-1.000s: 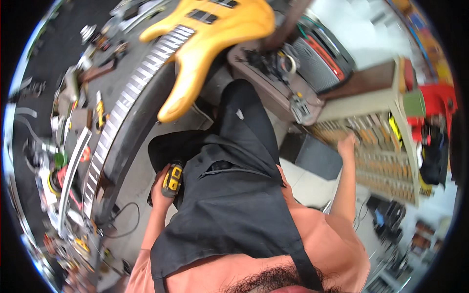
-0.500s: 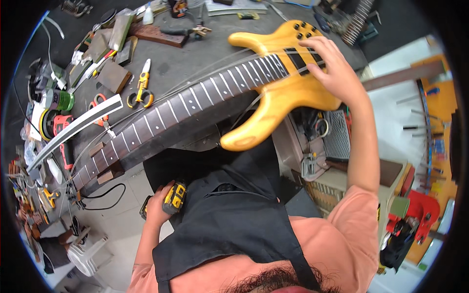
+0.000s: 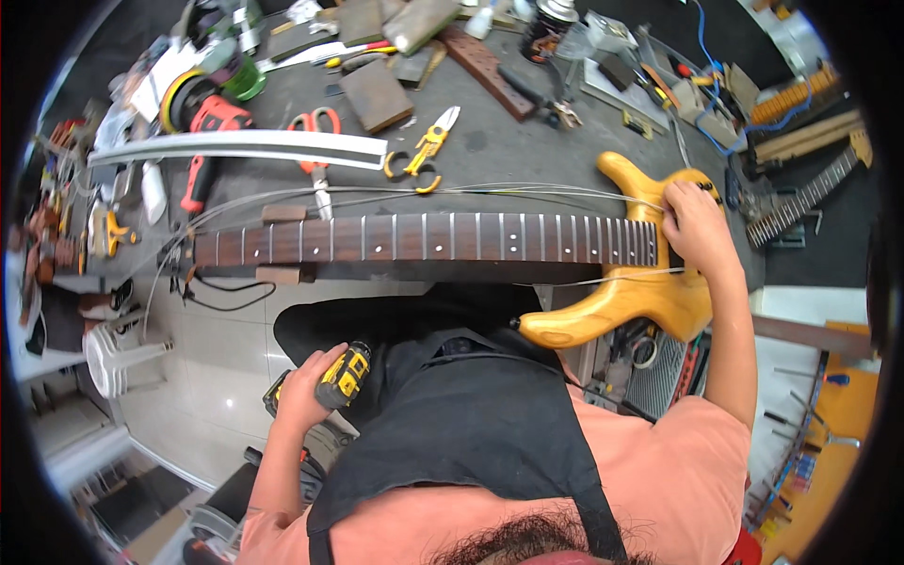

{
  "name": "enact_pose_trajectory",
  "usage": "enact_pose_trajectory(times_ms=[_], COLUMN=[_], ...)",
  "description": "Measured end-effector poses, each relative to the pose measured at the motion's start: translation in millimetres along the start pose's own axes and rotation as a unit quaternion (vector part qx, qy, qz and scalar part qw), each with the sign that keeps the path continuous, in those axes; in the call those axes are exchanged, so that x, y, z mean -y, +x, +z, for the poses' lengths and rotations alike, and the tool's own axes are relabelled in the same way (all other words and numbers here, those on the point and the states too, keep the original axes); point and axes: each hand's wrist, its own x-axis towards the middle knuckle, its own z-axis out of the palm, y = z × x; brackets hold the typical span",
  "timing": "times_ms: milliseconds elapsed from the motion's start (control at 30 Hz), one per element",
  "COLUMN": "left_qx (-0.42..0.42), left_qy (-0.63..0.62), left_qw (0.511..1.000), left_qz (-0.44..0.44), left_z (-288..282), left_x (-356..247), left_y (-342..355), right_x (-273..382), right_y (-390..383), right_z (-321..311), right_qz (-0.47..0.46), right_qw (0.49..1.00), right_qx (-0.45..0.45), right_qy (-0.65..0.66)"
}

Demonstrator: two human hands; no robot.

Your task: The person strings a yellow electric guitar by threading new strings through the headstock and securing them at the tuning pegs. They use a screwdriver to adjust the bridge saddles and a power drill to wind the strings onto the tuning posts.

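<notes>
A yellow-and-black cordless drill (image 3: pixel 345 377) is gripped in my left hand (image 3: pixel 306 388), low beside my black apron. The natural-wood bass guitar (image 3: pixel 650 299) lies across the bench, its body to the right. My right hand (image 3: pixel 697 226) rests on the body near the end of the fretboard and the black knobs. Its fingers are curled together; what sits between them, if anything, is hidden. Loose strings (image 3: pixel 527 189) run along the far side of the dark fretboard (image 3: pixel 438 237) toward that hand. Small wooden blocks (image 3: pixel 284 213) flank the neck at the left.
Beyond the neck lie yellow-handled scissors (image 3: pixel 429 149), red-handled scissors (image 3: pixel 320 141), a pale curved strip (image 3: pixel 245 146) and a red sander (image 3: pixel 212 113). Pliers (image 3: pixel 556 102) and a spray can (image 3: pixel 548 28) are farther back. A white stool (image 3: pixel 122 353) stands on the floor at left.
My view has turned, so the guitar now appears level rather than slanted. The right hand's spread fingers have drawn together over the body. My left hand still has the drill.
</notes>
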Motion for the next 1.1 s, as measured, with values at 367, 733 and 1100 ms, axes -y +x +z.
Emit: enact_pose_trajectory(times_ms=[367, 733, 1100], left_qx=[-0.15, -0.364, -0.381], left_qy=[-0.055, -0.147, -0.146], left_qw=[0.986, 0.918, 0.905], left_qz=[-0.05, -0.064, -0.12], left_z=[89.7, 115.1, 111.3], left_x=[-1.4, 4.7, -5.9], left_y=[-108.2, -159.4, -175.6], right_x=[159.0, 218.5, 166.3], right_y=[96.6, 163.7, 158.6], right_z=[-54.4, -176.6, -224.1], right_qz=[-0.184, -0.196, -0.122], right_qw=[0.975, 0.931, 0.938], right_qx=[0.047, 0.243, 0.225], right_qy=[0.115, 0.188, 0.235])
